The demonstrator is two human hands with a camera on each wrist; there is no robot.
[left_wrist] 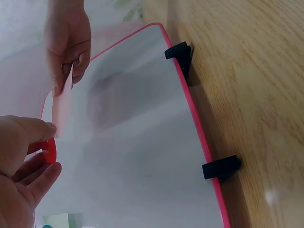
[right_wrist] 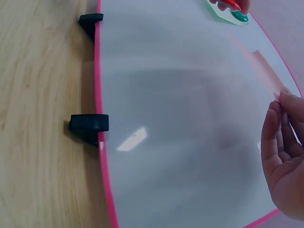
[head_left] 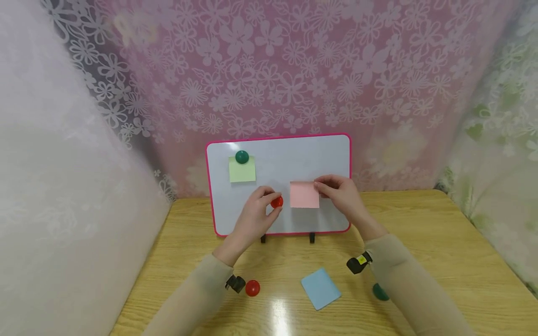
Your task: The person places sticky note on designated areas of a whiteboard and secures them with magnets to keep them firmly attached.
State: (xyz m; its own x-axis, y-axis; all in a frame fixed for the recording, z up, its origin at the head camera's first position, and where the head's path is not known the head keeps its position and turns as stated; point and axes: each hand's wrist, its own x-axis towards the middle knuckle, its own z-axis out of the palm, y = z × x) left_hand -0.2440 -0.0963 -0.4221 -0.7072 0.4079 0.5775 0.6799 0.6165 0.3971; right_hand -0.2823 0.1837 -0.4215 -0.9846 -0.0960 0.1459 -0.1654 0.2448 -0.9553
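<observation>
In front of a pink-framed whiteboard (head_left: 277, 158), my left hand (head_left: 254, 212) pinches a round red magnet (head_left: 277, 202) between thumb and fingers. My right hand (head_left: 342, 193) holds a pink sticky note (head_left: 304, 195) by its upper right corner. In the left wrist view the pink note (left_wrist: 62, 107) is seen nearly edge-on, standing off the board face, with the red magnet (left_wrist: 50, 151) close to its lower end. A green magnet (head_left: 242, 157) sits over the top edge of a light green sticky note (head_left: 242, 170) on the board's upper left.
The board leans upright on two black feet (head_left: 312, 238) on a wooden table (head_left: 201, 298). On the tabletop lie another red magnet (head_left: 252, 288), a blue sticky-note pad (head_left: 321, 289) and a green magnet (head_left: 380, 292) partly behind the right sleeve. A floral curtain (head_left: 294, 84) hangs behind.
</observation>
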